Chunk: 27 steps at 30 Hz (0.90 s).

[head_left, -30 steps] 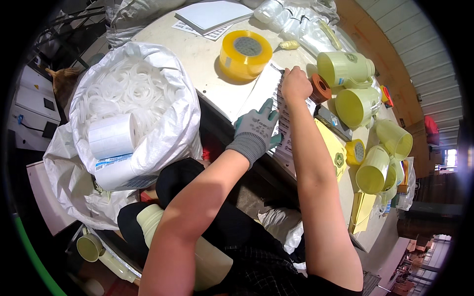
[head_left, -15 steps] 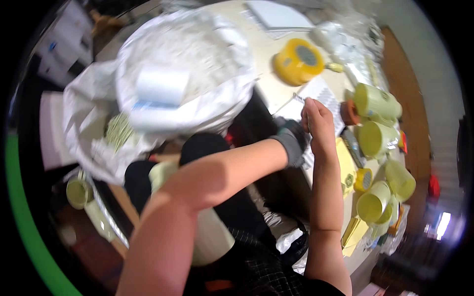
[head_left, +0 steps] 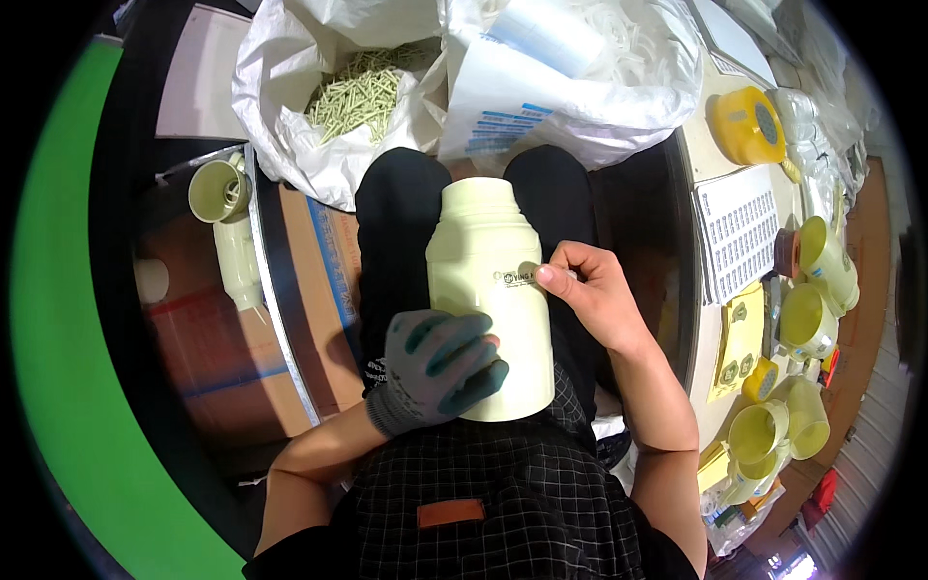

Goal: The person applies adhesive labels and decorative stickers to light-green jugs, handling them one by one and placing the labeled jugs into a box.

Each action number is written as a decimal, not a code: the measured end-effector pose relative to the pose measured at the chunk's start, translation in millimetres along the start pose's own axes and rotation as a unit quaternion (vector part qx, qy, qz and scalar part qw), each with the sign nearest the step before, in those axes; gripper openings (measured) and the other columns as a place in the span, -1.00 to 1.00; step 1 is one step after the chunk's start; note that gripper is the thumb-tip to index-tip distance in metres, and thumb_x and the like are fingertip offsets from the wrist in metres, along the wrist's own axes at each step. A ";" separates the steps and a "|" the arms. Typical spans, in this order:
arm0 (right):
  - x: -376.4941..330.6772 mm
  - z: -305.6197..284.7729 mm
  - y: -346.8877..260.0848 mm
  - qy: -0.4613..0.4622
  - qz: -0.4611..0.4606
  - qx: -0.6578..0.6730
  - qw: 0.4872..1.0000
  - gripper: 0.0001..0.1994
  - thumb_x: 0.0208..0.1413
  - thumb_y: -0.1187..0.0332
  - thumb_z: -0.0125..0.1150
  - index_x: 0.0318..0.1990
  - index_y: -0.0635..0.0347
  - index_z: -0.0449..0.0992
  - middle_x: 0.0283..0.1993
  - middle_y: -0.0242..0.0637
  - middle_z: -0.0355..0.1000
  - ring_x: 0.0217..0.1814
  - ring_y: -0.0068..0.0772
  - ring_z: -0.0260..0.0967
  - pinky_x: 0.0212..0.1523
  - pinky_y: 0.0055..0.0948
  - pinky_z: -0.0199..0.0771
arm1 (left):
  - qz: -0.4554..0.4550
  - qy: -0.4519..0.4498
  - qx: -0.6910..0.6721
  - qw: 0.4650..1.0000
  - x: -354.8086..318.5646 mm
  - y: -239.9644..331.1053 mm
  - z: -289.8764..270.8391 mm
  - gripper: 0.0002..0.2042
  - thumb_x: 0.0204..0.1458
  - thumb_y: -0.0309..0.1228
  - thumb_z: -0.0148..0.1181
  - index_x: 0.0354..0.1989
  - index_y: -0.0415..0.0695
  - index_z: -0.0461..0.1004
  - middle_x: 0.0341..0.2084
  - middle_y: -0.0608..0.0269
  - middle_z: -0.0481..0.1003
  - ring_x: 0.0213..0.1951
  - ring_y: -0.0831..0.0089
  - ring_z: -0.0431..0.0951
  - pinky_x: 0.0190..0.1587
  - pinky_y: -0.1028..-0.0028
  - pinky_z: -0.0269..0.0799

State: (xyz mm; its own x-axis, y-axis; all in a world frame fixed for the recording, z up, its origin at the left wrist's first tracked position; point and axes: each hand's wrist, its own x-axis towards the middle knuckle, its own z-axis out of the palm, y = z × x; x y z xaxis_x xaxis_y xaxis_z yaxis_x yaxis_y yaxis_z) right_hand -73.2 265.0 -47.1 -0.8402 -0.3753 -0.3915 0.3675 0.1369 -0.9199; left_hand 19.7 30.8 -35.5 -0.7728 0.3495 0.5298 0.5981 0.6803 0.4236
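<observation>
A pale green thermos flask body (head_left: pixel 493 251) stands between my thighs, its narrower neck pointing away from me. Small dark print marks its front. My left hand (head_left: pixel 440 362), in a grey glove with dark green fingers, is curled against the flask's lower left side; one bare fingertip pokes out. My bare right hand (head_left: pixel 590 290) is closed in a pinch at the flask's right side, its thumb touching the end of the print. Something small and whitish shows between those fingers, too small to make out.
Ahead are a white sack (head_left: pixel 280 106) of thin green sticks and another sack (head_left: pixel 648 77) of translucent pieces. On the right-hand table lie printed label sheets (head_left: pixel 739 222), a yellow round container (head_left: pixel 744 126) and several green flask parts (head_left: pixel 812 319). More green parts (head_left: pixel 237 261) lie left.
Both hands have come back from the right-hand table to the flask on my lap. My view has swung toward the lap. The left hand now lies against the flask, the right pinches at its print.
</observation>
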 end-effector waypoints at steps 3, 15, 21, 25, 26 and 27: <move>-3.7 9.9 -8.6 0.013 0.010 -0.039 0.999 -0.59 0.21 0.11 0.51 -0.48 0.21 0.49 -0.53 -0.55 0.34 -0.41 -0.75 0.19 -0.39 -0.58 0.24 | 0.055 0.013 0.006 0.998 -20.2 -2.4 16.2 -0.65 -0.11 -0.25 0.42 -0.09 0.16 0.57 -0.06 0.36 0.53 -0.14 0.36 0.51 -0.12 0.28 0.41; -14.0 21.2 -25.9 0.043 0.075 -0.170 0.982 -0.59 0.15 0.05 0.54 -0.40 0.23 0.56 -0.58 -0.44 0.41 -0.49 -0.70 0.30 -0.43 -0.56 0.30 | -0.050 0.050 -0.058 0.996 -39.9 7.2 35.4 -0.81 -0.10 -0.27 0.52 -0.32 0.14 0.63 0.03 0.49 0.55 -0.03 0.37 0.39 -0.11 0.31 0.35; -15.8 23.9 -29.1 0.054 0.073 -0.212 0.973 -0.58 0.13 0.03 0.55 -0.40 0.22 0.57 -0.58 -0.38 0.42 -0.54 -0.64 0.31 -0.46 -0.52 0.31 | -0.049 0.057 -0.065 0.995 -37.1 5.1 34.8 -0.81 -0.14 -0.27 0.52 -0.36 0.11 0.63 -0.02 0.49 0.57 -0.05 0.38 0.38 -0.13 0.33 0.35; -14.8 26.2 -32.1 0.065 0.065 -0.249 0.964 -0.55 0.11 -0.02 0.55 -0.41 0.20 0.57 -0.60 -0.37 0.40 -0.56 -0.59 0.30 -0.47 -0.49 0.32 | -0.048 0.020 -0.084 0.995 -31.8 7.4 36.4 -0.82 -0.17 -0.30 0.52 -0.40 0.07 0.63 -0.06 0.46 0.57 -0.06 0.35 0.39 -0.14 0.33 0.36; -14.5 26.9 -33.2 0.068 0.068 -0.256 0.962 -0.54 0.11 -0.04 0.55 -0.41 0.20 0.56 -0.61 -0.37 0.39 -0.57 -0.59 0.30 -0.47 -0.49 0.32 | -0.054 0.028 -0.079 0.995 -31.1 7.9 36.7 -0.80 -0.17 -0.29 0.52 -0.37 0.06 0.63 -0.05 0.45 0.57 -0.05 0.34 0.40 -0.13 0.33 0.36; -14.0 27.6 -34.4 0.071 0.071 -0.264 0.959 -0.53 0.11 -0.05 0.55 -0.42 0.20 0.56 -0.61 -0.37 0.39 -0.57 -0.58 0.30 -0.48 -0.48 0.32 | -0.053 0.027 -0.078 0.995 -30.9 8.5 37.4 -0.78 -0.18 -0.28 0.52 -0.34 0.06 0.63 -0.04 0.44 0.56 -0.05 0.33 0.40 -0.12 0.32 0.36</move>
State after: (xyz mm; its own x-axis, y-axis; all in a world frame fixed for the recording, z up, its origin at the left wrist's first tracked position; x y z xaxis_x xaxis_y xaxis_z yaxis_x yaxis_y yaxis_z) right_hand -63.0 240.2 -9.3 -0.8560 -0.1959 -0.4784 0.2604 0.6361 -0.7264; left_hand 40.7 49.9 -75.7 -0.8233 0.2432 0.5129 0.5427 0.6023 0.5854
